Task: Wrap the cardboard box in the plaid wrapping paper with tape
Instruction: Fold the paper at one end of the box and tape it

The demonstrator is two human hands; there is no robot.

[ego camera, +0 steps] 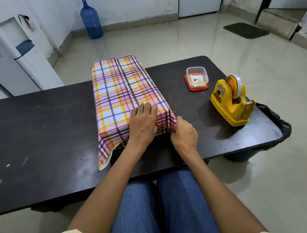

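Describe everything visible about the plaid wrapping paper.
The plaid wrapping paper, pink, white, yellow and purple, forms a boxy parcel on the dark table, a seam running along its top. At the near end a loose flap hangs at the left corner. The left hand presses its top; the right hand pinches the right fold.

Left hand (143, 123) presses the wrapped box (120, 85); right hand (185, 134) pinches the paper (168, 121).

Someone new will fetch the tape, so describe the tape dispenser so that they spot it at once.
Start at the dark table and look right of the plaid-wrapped box, toward the table's right end. The tape dispenser is the chunky yellow block carrying a tape roll, nearer than the clear container on its red lid.
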